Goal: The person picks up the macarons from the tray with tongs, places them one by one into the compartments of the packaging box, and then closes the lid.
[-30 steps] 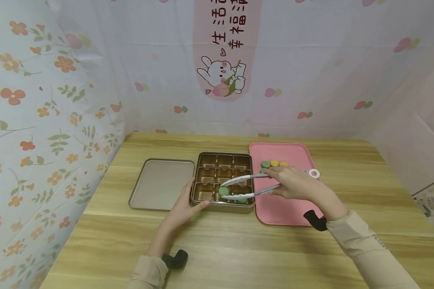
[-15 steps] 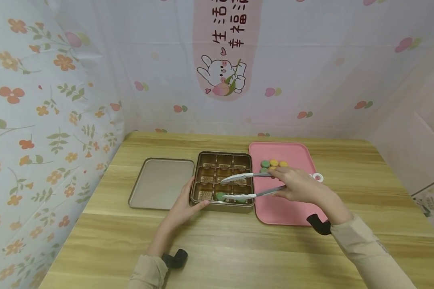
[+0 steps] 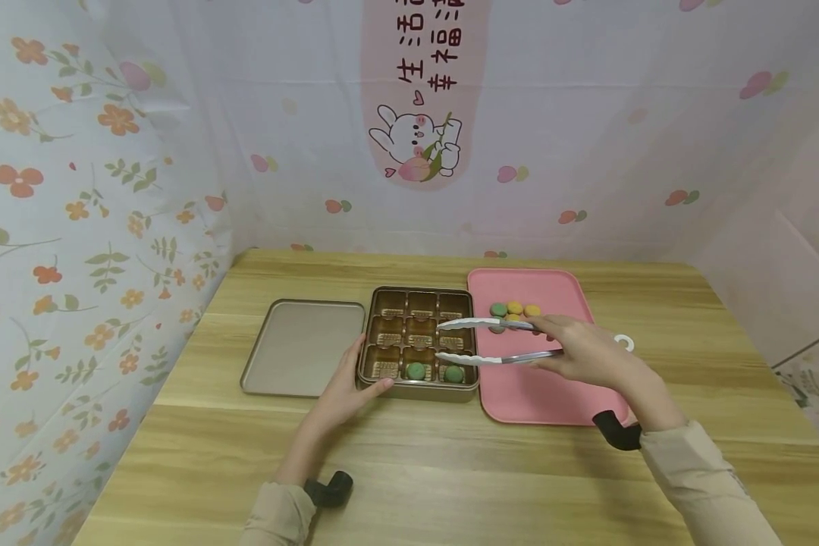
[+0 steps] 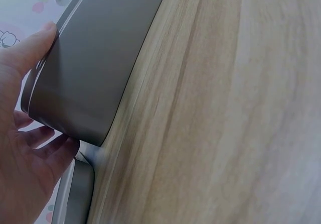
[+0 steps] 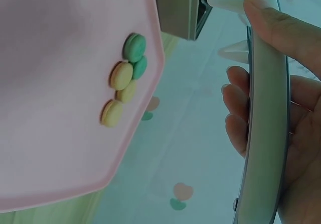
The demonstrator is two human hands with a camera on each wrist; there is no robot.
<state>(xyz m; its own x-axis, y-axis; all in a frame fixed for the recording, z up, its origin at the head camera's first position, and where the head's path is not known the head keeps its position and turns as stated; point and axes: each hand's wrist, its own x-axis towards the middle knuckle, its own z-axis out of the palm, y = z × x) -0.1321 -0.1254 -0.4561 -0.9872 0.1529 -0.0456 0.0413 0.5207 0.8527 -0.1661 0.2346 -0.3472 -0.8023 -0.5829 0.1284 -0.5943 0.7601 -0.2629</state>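
Gripping box [image 3: 423, 391] of two green macarons [image 3: 415, 371] with left hand [image 3: 345, 388], tongs [image 3: 478, 359] with right hand [image 3: 580, 353]; at right, tray [image 3: 528, 394] of five macarons [image 5: 121, 76]

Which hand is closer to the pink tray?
Right. The right hand holds the tongs above the pink tray; the left hand grips the near left corner of the tin, away from the tray.
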